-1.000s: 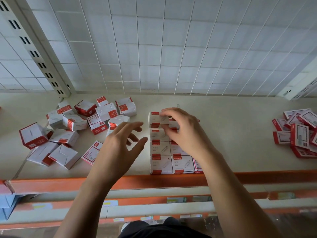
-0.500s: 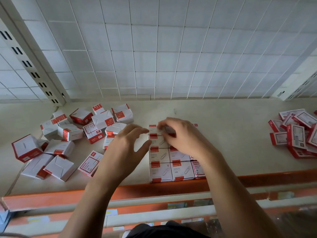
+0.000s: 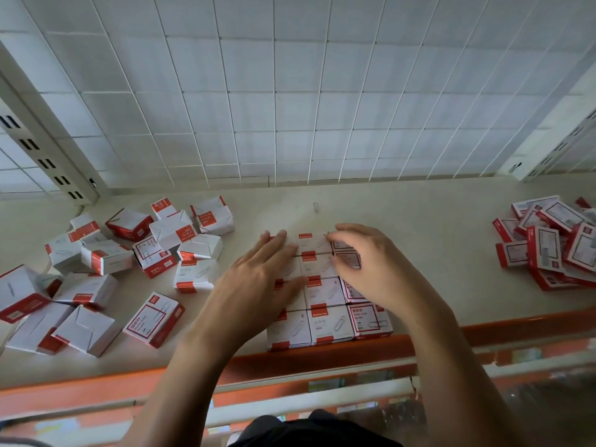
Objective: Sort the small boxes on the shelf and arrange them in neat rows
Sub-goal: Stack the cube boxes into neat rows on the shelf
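1. Running from the orange front rail (image 3: 322, 354) back toward the wire grid (image 3: 290, 108), the arranged block (image 3: 325, 321) of small white-and-red boxes stands three columns wide. Its long axis goes front to back, and it sits at the middle of the shelf's front edge.
2. Each box in the block lies flat with its printed top up and its red band on the side nearer the person. Its edges touch its neighbours.
3. The left hand (image 3: 258, 285) lies palm down over the left column, fingers straight and close together, their tips at the far row. It is released and grips nothing.
4. The right hand (image 3: 371, 269) arches over the far end of the right column, fingers bent, tips on the box tops beside the middle column. I cannot tell whether it pinches a box or only presses on it.
5. Both bare forearms come in from below, crossing the rail.
6. Left of the block, the loose boxes (image 3: 106, 256) lie tumbled at all angles, some with folded flaps up, some tipped on an edge. The nearest lies just beside the left forearm.
7. Well apart at the right edge sits a flat-box heap (image 3: 548, 243), red-framed and overlapping.
8. A single paper clip (image 3: 315, 207) lies on the cream shelf (image 3: 419, 227) behind the block, apart from it.
9. The white grid closes the back between a left upright (image 3: 42, 146) and a right upright (image 3: 554, 150), both slotted. Lower levels below the rail are blurred.
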The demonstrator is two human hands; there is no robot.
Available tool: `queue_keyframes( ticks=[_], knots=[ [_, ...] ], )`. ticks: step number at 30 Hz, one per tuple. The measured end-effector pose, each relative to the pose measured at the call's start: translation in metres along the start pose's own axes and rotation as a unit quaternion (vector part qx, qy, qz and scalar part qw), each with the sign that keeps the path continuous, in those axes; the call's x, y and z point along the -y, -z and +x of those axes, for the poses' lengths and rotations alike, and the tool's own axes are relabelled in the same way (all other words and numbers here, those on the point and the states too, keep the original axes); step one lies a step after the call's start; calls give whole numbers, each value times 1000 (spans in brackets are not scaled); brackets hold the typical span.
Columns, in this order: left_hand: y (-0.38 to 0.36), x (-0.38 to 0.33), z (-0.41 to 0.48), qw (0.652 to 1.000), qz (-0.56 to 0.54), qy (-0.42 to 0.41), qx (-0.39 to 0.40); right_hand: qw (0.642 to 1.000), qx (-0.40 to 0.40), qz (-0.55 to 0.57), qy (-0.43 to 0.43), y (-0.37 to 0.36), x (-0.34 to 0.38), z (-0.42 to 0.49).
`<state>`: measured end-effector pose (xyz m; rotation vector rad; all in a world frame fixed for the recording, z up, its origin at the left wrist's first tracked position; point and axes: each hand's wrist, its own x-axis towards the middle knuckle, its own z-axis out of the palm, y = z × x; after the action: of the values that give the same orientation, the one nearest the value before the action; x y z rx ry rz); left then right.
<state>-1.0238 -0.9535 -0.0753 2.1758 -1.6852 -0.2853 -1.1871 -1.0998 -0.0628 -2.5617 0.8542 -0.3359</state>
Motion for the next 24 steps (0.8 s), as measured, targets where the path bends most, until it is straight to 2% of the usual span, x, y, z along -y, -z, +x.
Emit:
queue_keyframes(
  ticks=[9,16,19,24],
  knots=[
    [-2,-6,0,1000,22,-4,1,998,17,67,3,6,-9,-10],
    [-15,-26,-4,997,41,-62,-6,999,-14,25,-22,12,-17,-31],
    [-19,-30,-4,996,62,-64,-7,998,0,54,-18,11,-15,-34],
    [-17,-29,-3,998,31,-55,-10,1000,0,19,-13,11,-13,-35]
  ],
)
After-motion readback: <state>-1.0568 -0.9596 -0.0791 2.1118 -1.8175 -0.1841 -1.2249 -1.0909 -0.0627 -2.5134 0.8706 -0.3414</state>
